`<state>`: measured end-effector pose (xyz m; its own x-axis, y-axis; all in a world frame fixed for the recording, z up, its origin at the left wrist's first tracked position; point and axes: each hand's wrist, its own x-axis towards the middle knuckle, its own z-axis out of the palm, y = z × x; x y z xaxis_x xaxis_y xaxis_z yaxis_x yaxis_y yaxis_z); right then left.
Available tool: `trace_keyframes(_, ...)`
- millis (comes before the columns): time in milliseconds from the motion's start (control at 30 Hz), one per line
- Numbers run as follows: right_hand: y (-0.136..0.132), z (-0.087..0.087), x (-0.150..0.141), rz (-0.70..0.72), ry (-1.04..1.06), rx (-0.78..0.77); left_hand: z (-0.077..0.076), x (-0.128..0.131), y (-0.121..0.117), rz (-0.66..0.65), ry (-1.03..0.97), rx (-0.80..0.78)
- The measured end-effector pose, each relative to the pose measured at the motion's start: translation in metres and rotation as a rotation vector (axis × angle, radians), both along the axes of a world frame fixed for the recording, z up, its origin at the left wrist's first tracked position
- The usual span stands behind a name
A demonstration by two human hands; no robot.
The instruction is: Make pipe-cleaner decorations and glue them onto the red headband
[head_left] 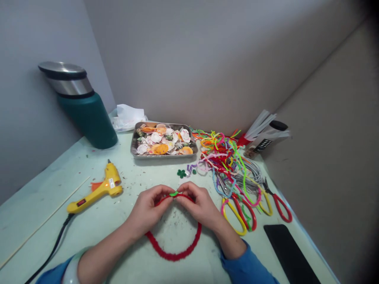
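Observation:
A fuzzy red pipe cleaner ring hangs in a loop toward me at the middle of the table. My left hand pinches its far side between thumb and fingers. Close beside it, my right hand grips the same stretch of the ring. A small bright green piece sits on the ring between my fingertips; its exact shape is partly covered. Just beyond my hands lie a dark green flower shape and a curled purple pipe cleaner.
A yellow glue gun and a thin stick lie left. Behind stand a green bottle and a metal tray of shells. Right are tangled pipe cleaners, yellow-handled scissors, red-handled cutters and a black slab.

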<state>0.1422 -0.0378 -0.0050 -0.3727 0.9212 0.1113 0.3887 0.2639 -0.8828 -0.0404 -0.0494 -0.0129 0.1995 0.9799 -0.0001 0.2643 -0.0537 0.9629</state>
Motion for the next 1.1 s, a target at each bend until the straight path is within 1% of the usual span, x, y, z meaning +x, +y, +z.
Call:
trace_keyframes(167,0.000,-0.003,-0.002,-0.035,-0.029,0.003,0.000,0.000,0.000,-0.002,-0.012,-0.021)
trace_keyframes(267,0.000,-0.004,-0.002,-0.043,-0.026,-0.004,0.002,0.001,0.001,0.004,-0.035,-0.053)
trace_keyframes(333,0.000,-0.003,-0.002,-0.041,-0.021,-0.006,0.005,0.002,0.001,0.015,-0.058,-0.106)
trace_keyframes(467,-0.001,-0.002,-0.003,-0.035,-0.004,0.011,0.011,0.004,0.002,0.040,-0.141,-0.263)
trace_keyframes(567,-0.002,-0.001,-0.004,-0.019,0.013,0.011,0.013,0.004,0.002,0.034,-0.197,-0.325)
trace_keyframes(800,-0.001,0.000,-0.001,0.025,0.074,-0.025,0.010,0.002,0.004,0.042,-0.313,-0.374)
trace_keyframes(1000,0.000,-0.006,0.000,0.012,0.038,0.017,0.007,0.001,0.006,0.033,-0.360,-0.373)
trace_keyframes(1100,0.003,-0.003,0.003,0.001,0.013,0.050,0.006,0.001,0.007,0.025,-0.375,-0.383)
